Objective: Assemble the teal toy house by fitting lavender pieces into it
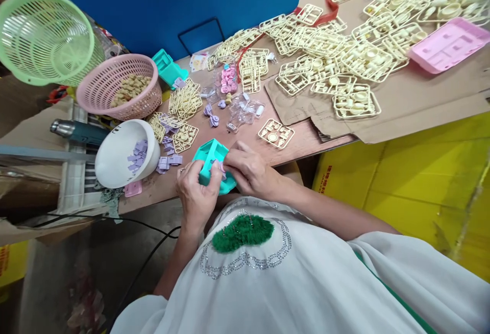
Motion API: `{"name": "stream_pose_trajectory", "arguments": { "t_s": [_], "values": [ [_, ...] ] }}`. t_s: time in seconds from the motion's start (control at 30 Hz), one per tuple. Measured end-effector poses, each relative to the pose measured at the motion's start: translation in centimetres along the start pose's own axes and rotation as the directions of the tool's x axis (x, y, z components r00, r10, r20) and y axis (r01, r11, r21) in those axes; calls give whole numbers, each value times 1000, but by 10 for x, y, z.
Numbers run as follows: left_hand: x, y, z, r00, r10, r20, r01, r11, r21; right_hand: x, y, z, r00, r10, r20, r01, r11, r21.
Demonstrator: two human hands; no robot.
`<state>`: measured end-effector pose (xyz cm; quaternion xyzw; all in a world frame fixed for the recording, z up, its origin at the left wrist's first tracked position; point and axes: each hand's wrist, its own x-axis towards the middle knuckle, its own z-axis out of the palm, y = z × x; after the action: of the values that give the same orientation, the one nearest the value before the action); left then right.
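Observation:
At the table's front edge my left hand (198,189) grips a turquoise plastic toy shell (209,151), its thumb lying across the near side. My right hand (250,170) is closed at the shell's right side, fingers pinching a small pink piece (222,168) against it. A bit of lilac plastic shows beside that piece, partly covered by the left thumb. Just behind the shell lie small lilac parts (169,162) and a cream sprue frame (276,134).
A white bowl (152,142) of lilac parts stands left, near a heat gun (78,130) and a pink basket (158,86). Another turquoise shell (168,68) lies behind. Cream sprues (325,48) spread across the back right, by a pink tray (451,45). Yellow boxes (406,186) stand right.

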<state>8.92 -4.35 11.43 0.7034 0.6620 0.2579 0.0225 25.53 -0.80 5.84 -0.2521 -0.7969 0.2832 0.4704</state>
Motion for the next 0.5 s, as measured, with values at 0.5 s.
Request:
{"name": "stream_pose_trajectory", "arguments": {
  "t_s": [0.5],
  "values": [
    [1, -14, 2, 999, -4, 45, 7, 998, -66, 2, 11, 7, 998, 39, -48, -38, 999, 20]
  ]
}}
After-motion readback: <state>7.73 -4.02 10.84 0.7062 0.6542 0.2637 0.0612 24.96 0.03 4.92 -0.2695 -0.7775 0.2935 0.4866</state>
